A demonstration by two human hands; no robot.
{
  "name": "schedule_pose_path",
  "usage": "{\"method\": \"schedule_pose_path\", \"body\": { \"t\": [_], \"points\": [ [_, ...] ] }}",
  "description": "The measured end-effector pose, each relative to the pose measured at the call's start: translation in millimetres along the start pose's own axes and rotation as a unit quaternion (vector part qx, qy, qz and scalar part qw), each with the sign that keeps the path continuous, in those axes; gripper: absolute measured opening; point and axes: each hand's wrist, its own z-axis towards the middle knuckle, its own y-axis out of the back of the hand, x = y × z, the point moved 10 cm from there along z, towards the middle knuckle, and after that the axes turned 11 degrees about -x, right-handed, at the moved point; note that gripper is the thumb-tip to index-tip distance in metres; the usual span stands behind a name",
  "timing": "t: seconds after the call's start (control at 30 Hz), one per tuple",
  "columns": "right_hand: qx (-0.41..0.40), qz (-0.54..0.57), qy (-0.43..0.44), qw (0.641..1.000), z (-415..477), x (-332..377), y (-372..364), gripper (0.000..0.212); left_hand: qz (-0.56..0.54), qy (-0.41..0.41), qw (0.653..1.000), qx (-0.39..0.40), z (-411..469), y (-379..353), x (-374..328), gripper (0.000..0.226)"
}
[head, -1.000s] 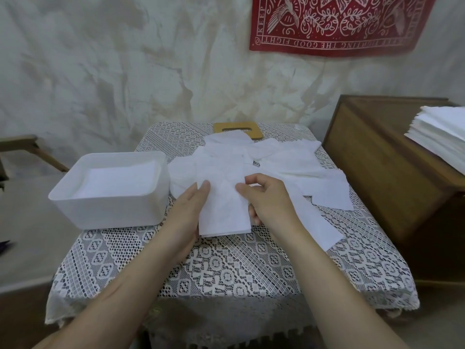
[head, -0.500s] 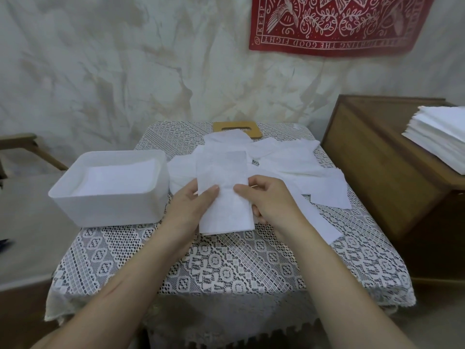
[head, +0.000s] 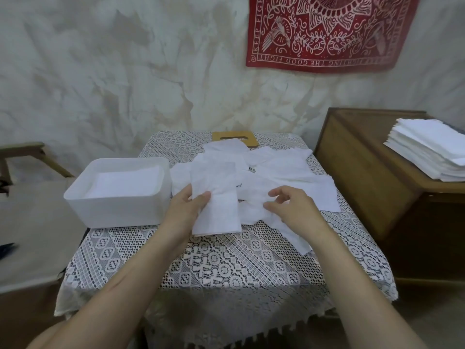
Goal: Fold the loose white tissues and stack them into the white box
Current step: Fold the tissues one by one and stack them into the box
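Note:
A folded white tissue (head: 218, 205) lies lengthwise at the front of a heap of loose white tissues (head: 276, 170) on the lace-covered table. My left hand (head: 187, 210) pinches the folded tissue's left edge between thumb and fingers. My right hand (head: 289, 205) hovers just right of it over the loose tissues, fingers loosely curled and holding nothing. The white box (head: 118, 212) stands at the table's left, with a stack of folded tissues (head: 125, 182) inside.
A wooden lid (head: 234, 137) lies at the table's back edge, partly under tissues. A wooden cabinet (head: 372, 177) stands to the right with a pile of white sheets (head: 430, 147) on top. A wooden chair frame (head: 22, 157) is at the left. A red cloth (head: 327, 31) hangs on the wall.
My right hand has let go of the folded tissue and drawn to the right. My left hand has closed on the tissue's left edge, which has shifted slightly left.

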Motion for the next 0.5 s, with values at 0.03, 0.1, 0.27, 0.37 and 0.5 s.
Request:
{"method": "schedule_pose_path", "body": {
  "t": [0.03,0.1,0.27,0.37,0.5],
  "points": [
    [0.008,-0.018,-0.002,1.000,-2,0,-1,0.029,0.004,0.000,1.000,-0.001,-1,0,0,0.023],
    [0.023,-0.061,0.011,0.998,-7,4,-5,0.036,0.010,0.002,1.000,0.000,-2,0,0,0.023],
    [0.028,-0.126,0.066,0.989,-10,20,-13,0.012,0.017,0.000,1.000,0.000,-5,2,-4,0.026],
    [0.014,0.036,0.058,0.998,-8,33,-10,0.008,0.015,-0.012,1.000,-0.008,-5,6,-13,0.025],
    [-0.007,0.273,-0.020,0.962,-7,40,3,0.006,0.006,-0.023,1.000,-0.015,-7,11,-23,0.025]
  ]
}}
